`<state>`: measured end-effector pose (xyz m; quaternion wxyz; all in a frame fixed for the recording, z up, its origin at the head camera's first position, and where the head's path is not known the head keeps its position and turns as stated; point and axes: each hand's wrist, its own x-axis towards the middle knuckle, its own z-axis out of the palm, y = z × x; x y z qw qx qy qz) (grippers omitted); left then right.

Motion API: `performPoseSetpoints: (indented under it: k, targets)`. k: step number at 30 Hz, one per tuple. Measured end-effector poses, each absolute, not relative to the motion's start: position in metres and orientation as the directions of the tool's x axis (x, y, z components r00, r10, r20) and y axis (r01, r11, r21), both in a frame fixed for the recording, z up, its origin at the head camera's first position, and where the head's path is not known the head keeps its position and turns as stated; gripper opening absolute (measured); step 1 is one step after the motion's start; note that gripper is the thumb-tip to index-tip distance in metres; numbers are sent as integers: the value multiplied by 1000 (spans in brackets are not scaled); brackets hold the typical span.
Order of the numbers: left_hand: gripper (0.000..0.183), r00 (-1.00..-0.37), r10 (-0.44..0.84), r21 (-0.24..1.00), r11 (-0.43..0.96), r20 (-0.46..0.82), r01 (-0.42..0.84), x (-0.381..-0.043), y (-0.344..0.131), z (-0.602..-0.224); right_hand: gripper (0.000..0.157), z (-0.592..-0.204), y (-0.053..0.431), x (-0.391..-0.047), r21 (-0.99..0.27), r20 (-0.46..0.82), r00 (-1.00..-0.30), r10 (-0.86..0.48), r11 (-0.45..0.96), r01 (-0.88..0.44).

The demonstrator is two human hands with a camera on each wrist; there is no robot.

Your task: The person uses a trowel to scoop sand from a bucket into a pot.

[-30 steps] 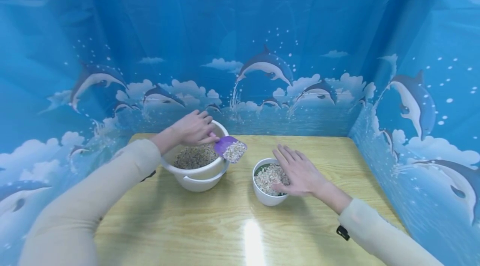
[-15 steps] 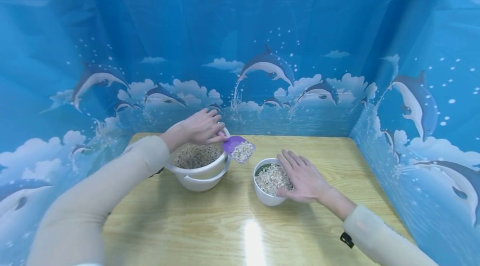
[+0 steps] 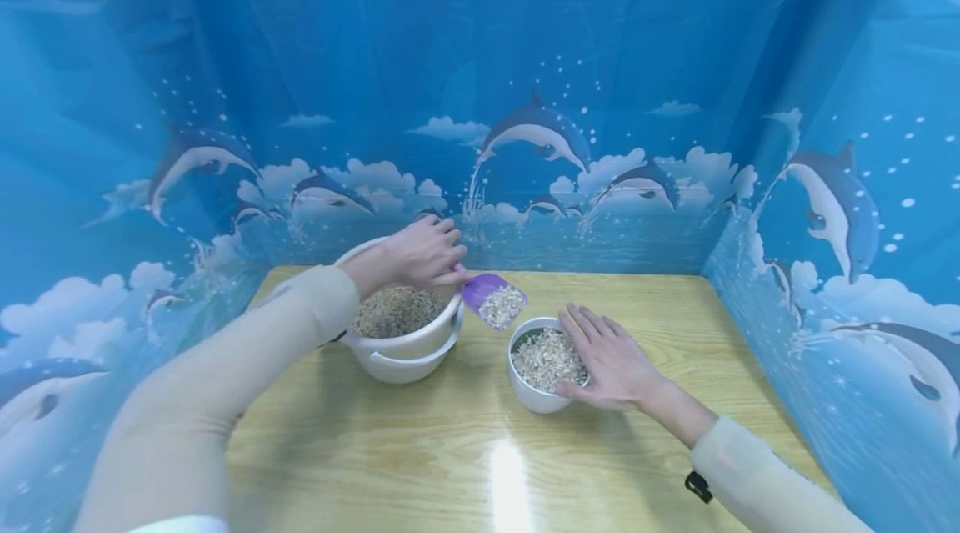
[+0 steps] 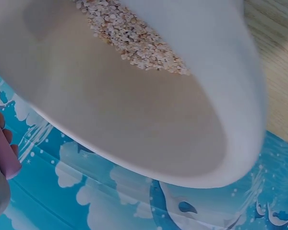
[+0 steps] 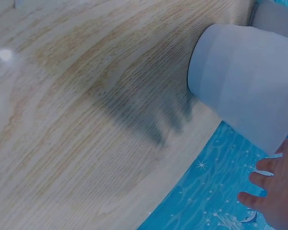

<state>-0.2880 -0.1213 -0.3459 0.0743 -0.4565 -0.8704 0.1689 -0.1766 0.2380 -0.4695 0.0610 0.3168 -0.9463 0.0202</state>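
Note:
My left hand (image 3: 426, 253) grips a small scoop (image 3: 480, 289) by its pink handle. Pale gravel (image 3: 502, 307) fills the scoop's purple blade, which hangs right of the bucket's rim and short of the pot. Below that hand stands a white bucket (image 3: 408, 356) with darker gravel (image 3: 397, 312) inside; the left wrist view looks past its wall (image 4: 221, 57) at the stones (image 4: 134, 38). My right hand (image 3: 611, 358), fingers straight and spread, lies along the right rim of a white pot (image 3: 536, 401) holding pale gravel (image 3: 547, 359) with a bit of green lining showing.
Both containers stand on a wood-grain table (image 3: 450, 466). A blue dolphin-print curtain (image 3: 480, 99) rises close behind the table and along both sides. The bucket's white carrying handle (image 3: 420, 359) hangs down at its front.
My left hand has carried the loaded scoop rightward, from over the bucket toward the pot. My right hand has slipped slightly right and down along the pot's rim.

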Motion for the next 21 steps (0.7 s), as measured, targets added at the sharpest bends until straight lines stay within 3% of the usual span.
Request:
performPoseSetpoints:
  k: [21]
  targets:
    - [67,-578,810,-419,492,-102,763,-293,-89,-347,110,-474,240,-173,-13,129,-797,-590,802,-597]
